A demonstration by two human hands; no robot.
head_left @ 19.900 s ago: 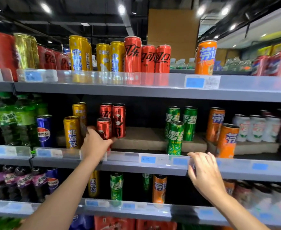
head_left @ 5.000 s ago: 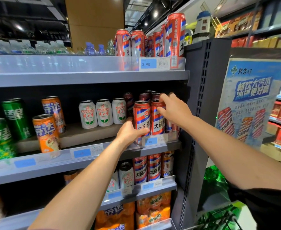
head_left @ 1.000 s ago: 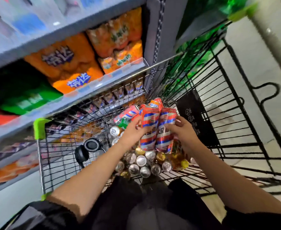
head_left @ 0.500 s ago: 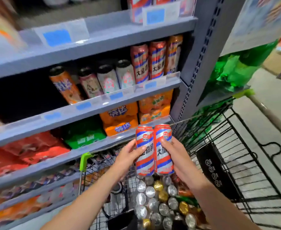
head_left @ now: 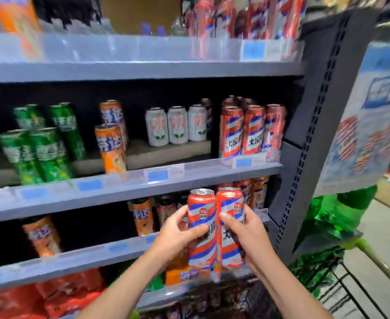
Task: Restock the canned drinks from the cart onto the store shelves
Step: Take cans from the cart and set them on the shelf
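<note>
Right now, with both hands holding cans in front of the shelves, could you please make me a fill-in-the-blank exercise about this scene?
1. The left hand and the right hand each hold one ____ can, and the two striped cans stand side by side.
2. The held cans are ____, tops up.
3. The white cans on the middle shelf number ____.
4. Left of the white cans stand orange cans, then ____ cans.

Missing words: striped; upright; three; green
</note>
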